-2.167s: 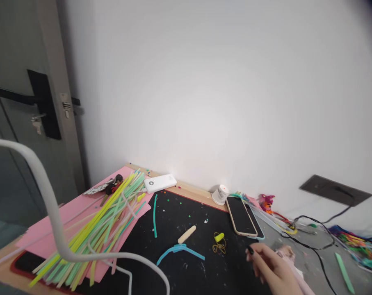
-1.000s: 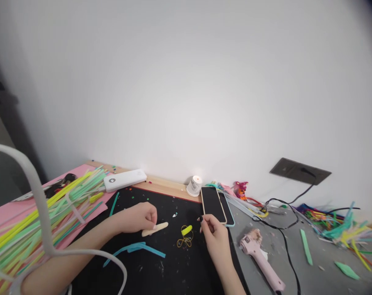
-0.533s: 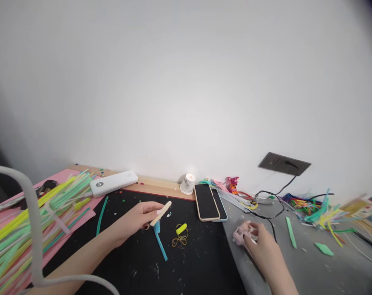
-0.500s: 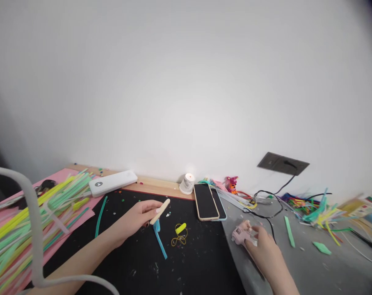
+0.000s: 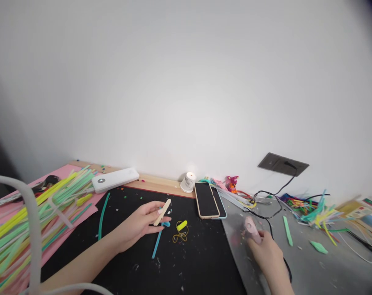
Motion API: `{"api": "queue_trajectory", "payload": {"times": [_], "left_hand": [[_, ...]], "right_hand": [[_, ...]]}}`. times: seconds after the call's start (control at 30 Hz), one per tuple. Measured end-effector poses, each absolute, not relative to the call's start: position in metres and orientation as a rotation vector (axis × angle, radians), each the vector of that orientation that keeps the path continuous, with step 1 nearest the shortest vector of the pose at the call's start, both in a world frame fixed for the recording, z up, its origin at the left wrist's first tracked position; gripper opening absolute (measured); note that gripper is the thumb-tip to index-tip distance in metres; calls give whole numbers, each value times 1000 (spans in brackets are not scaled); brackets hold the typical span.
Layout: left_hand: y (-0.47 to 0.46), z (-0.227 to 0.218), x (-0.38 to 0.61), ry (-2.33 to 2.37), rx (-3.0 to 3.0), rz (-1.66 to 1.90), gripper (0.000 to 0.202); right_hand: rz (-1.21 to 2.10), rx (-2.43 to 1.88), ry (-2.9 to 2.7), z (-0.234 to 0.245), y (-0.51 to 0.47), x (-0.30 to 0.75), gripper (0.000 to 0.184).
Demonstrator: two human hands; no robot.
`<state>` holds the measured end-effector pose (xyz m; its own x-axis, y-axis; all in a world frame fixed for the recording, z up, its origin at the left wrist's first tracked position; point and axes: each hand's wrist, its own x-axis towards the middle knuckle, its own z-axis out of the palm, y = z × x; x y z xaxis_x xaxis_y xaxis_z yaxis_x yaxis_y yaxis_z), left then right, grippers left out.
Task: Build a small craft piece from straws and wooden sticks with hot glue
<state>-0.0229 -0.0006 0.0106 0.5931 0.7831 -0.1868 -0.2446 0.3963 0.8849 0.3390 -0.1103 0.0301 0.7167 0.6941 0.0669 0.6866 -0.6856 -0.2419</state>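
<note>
My left hand [image 5: 145,221] pinches a pale wooden craft stick [image 5: 163,212] above the black mat [image 5: 201,262]. Just below the stick, by my fingertips, is a blue pipe cleaner [image 5: 157,242] with a curled upper end; whether it is attached to the stick I cannot tell. On the right, my right hand [image 5: 267,254] is wrapped around a pink glue gun [image 5: 251,228], held over the grey tabletop with a black cord trailing beside it. A short bright-yellow piece [image 5: 182,225] and a thin yellow-brown looped band [image 5: 180,237] lie right of my left hand.
Many coloured pipe cleaners [image 5: 35,221] cover pink paper at left, beside a long white device [image 5: 115,180]. Along the wall stand a small white cup [image 5: 188,182], two phones [image 5: 206,200] and a pink-orange figurine [image 5: 232,184]. Cords run from a wall socket [image 5: 283,164].
My right hand has lifted and turned the glue gun. My left hand has tilted the craft stick more upright and spread its lower fingers; the blue pipe cleaner now slants the other way.
</note>
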Motion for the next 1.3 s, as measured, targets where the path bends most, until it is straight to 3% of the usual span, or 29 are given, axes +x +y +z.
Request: {"api": "queue_trajectory", "payload": {"times": [0.23,0.4,0.67,0.87,1.1,1.3], "left_hand": [[2,5,-23,693,830,666,33],[2,5,-24,658,788,658,31],[1,-4,-19,649,834,655,30],[1,-3,-18,703,835,679,34],[2,-10,-16,686,787,687,34],[1,-12,-16,669,785,677,32]], "right_hand": [[-10,-2217,-911,66,-118,306,40],[456,-1524,-1047,64,-104,274,55],[941,-1188,-1456,39,-68,201,40],[1041,-1312,-1403,3,-71,198,39],[1218,-1372,-1493,7,-72,193,45],[1172,-1461,-1506,0,-72,193,38]]}}
